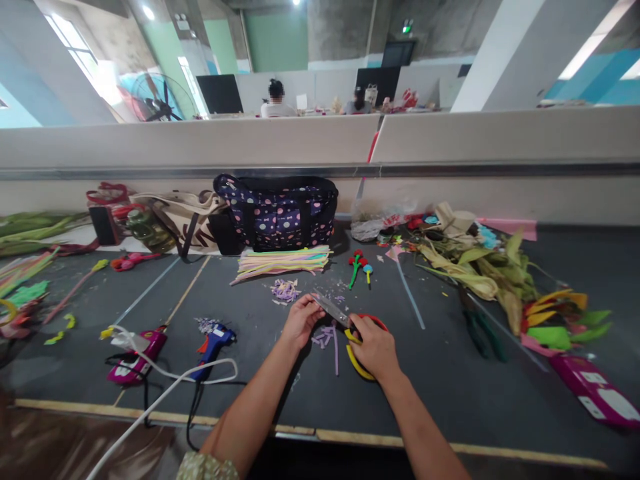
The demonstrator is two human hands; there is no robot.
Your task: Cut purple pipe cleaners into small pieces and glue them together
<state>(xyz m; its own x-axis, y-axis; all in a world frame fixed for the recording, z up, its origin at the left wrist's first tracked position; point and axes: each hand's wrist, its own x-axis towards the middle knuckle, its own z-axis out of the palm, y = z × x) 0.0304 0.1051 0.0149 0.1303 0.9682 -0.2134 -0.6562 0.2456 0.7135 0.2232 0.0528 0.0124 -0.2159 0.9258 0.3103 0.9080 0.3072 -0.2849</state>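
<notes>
Scissors with yellow and red handles (359, 362) are held low over the dark table, their grey blades pointing up and left. My right hand (374, 347) is closed around the handle end. At the blade tips is my left hand (303, 322), its fingers pinched together; whatever they hold is too small to make out. Below the blades lie short purple pieces (323, 337) and one longer purple strip (337, 353). A heap of purple and cream cut bits (285, 291) rests beyond my left hand, in front of a bundle of pastel fuzzy stems (283, 261).
A blue glue gun (216, 348) and a magenta device (137, 357) with cables lie left. A patterned bag (285, 210) stands behind. Small pom-pom flowers (356, 267), green-handled pliers (483, 327), corn husks (470, 267) and another magenta device (595, 390) are right.
</notes>
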